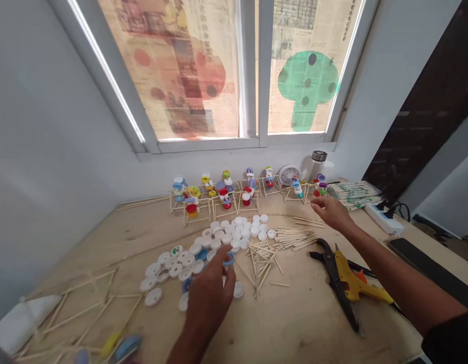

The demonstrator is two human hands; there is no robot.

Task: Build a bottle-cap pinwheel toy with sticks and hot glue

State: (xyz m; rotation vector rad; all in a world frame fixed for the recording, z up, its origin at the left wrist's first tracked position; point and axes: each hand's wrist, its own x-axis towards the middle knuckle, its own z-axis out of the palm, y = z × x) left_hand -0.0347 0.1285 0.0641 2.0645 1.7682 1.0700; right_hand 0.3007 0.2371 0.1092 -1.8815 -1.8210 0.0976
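My left hand [211, 288] is over the loose bottle caps in the middle of the table, its thumb and forefinger curled around a blue bottle cap [228, 259]. White bottle caps [188, 259] lie spread around it. My right hand [330, 211] reaches to the back right, fingertips pinched at the front of a small wooden-stick model with coloured caps [322, 187]; the hand hides part of its frame. More such stick models [226, 197] stand in a row by the wall. Short sticks [262, 258] lie heaped between my hands, with longer sticks [294, 237] behind them.
A yellow glue gun [349, 278] and black-handled cutters [332, 275] lie beneath my right forearm. At the back right are a white fan [289, 175], a flask [317, 164], packaged sticks [355, 194] and a power strip [383, 217]. Stick frames [93, 308] occupy the left front.
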